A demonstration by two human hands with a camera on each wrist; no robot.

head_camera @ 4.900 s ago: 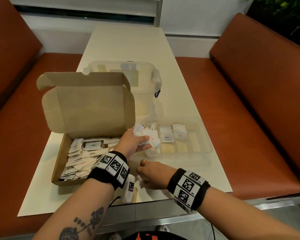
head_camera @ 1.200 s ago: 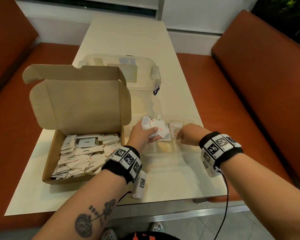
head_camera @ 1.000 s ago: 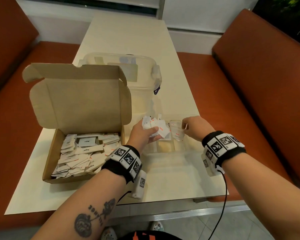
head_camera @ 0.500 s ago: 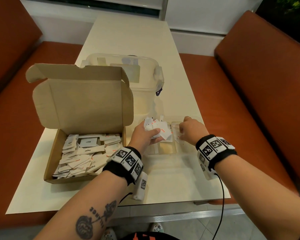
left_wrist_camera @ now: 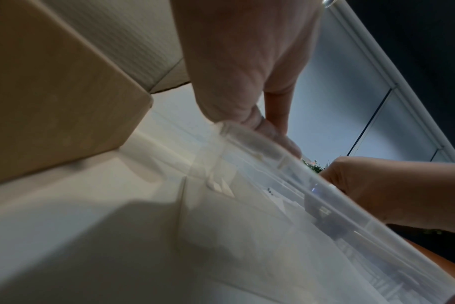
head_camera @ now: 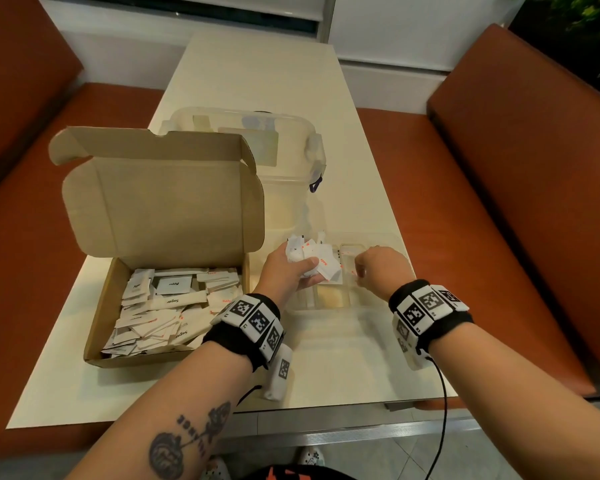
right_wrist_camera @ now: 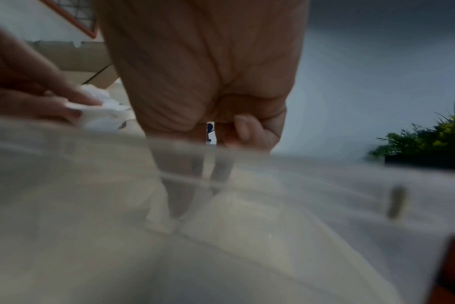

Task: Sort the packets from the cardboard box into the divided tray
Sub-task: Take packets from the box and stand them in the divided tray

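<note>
The open cardboard box (head_camera: 97,313) at the left holds several white packets (head_camera: 174,306). To its right lies the clear divided tray (head_camera: 371,306), with a few packets in its middle compartments. My left hand (head_camera: 284,271) hovers over the tray's left end and grips a bunch of packets (head_camera: 312,258). My right hand (head_camera: 378,268) is over the middle compartments, fingers curled. In the right wrist view its thumb and forefinger (right_wrist_camera: 221,168) reach down behind the tray wall (right_wrist_camera: 65,164) and pinch a packet, a pale blur. The left hand's bunch (right_wrist_camera: 101,115) shows beside it.
A clear lidded storage container (head_camera: 243,140) stands behind the box, whose lid (head_camera: 160,195) stands upright. Orange benches (head_camera: 499,237) flank the cream table (head_camera: 257,71). The table's front edge (head_camera: 326,420) is close under my forearms. A plant (right_wrist_camera: 429,139) is off to the right.
My right hand held a packet to the right of the tray a second ago; it has moved left and down into a middle compartment. The left hand keeps its bunch in place.
</note>
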